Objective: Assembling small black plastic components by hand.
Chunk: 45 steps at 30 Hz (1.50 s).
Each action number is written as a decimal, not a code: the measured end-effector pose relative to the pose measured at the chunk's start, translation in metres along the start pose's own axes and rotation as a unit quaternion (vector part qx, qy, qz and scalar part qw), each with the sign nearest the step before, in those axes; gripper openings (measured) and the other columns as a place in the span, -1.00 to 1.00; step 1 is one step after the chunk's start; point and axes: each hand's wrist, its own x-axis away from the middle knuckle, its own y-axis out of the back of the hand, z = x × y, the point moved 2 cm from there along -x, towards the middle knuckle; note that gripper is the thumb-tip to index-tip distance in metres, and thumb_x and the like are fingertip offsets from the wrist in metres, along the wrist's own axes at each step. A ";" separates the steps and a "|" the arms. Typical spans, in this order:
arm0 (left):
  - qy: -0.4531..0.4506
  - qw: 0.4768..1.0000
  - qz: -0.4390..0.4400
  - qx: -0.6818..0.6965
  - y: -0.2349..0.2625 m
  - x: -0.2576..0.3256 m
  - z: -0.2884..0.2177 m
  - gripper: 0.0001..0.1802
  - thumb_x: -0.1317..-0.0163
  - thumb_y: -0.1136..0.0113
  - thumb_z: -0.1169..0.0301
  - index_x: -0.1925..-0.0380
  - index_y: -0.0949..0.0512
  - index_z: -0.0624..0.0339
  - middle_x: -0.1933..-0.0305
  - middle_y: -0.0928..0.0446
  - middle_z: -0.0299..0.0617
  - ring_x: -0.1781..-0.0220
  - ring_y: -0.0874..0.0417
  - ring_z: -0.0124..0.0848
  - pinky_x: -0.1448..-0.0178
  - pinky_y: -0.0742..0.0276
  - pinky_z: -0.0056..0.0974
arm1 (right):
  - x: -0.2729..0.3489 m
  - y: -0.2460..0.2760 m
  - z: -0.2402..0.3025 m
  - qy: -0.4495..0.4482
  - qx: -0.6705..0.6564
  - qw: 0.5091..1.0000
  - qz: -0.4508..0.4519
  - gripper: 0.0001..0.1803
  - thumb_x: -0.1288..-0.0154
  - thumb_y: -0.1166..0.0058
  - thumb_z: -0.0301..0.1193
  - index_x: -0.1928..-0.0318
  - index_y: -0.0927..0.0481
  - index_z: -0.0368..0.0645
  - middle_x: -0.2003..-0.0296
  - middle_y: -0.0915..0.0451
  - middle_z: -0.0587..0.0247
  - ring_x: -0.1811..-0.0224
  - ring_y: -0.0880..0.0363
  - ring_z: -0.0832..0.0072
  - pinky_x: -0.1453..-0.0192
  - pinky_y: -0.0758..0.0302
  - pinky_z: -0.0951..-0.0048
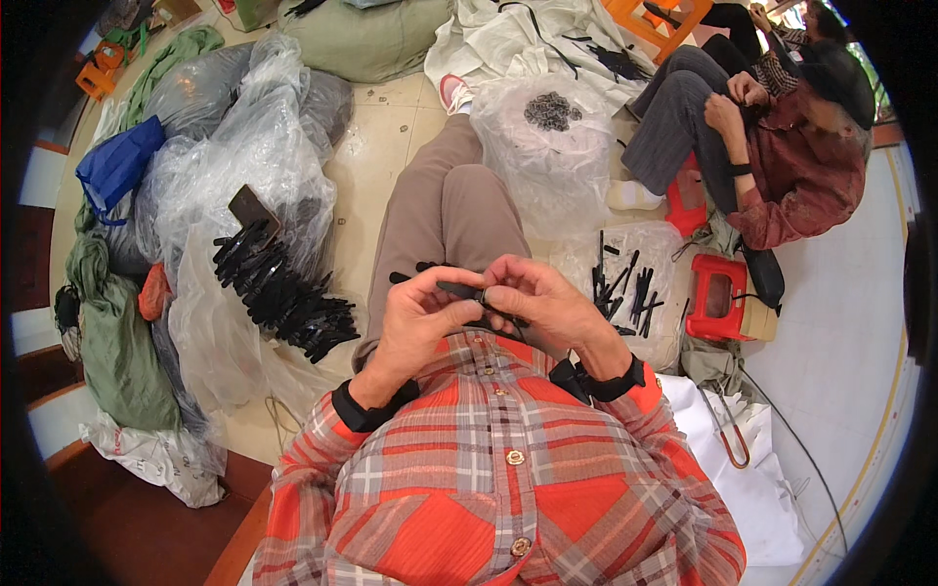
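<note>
Pinching a black strip [457, 290], my left grip [422, 305] and right grip [549, 305], both closed on it, sit side by side above my lap [420, 220]. Black pieces [283, 301] lie heaped to my left.

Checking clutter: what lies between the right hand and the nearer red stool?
In the head view, loose black pieces on a clear sheet lie between the right hand and that stool.

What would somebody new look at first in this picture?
Probably the bright plaid shirt filling the lower middle, with the left hand and right hand holding a small black piece near the picture's centre. Next might come the black heap on clear plastic to the left, and the blue bag at upper left.
</note>
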 end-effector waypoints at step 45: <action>-0.052 0.894 -0.396 -0.202 0.318 0.028 -0.067 -0.77 -0.03 -0.14 0.49 0.28 -0.52 0.36 0.45 -0.53 -0.22 0.43 -0.55 -0.46 0.28 -0.49 -0.39 | -0.055 0.008 -0.013 -0.024 0.332 0.920 -0.205 -0.84 -0.14 0.00 -0.46 0.31 -0.51 -0.32 0.63 -0.48 0.26 0.63 -0.40 0.58 0.53 -0.36 0.52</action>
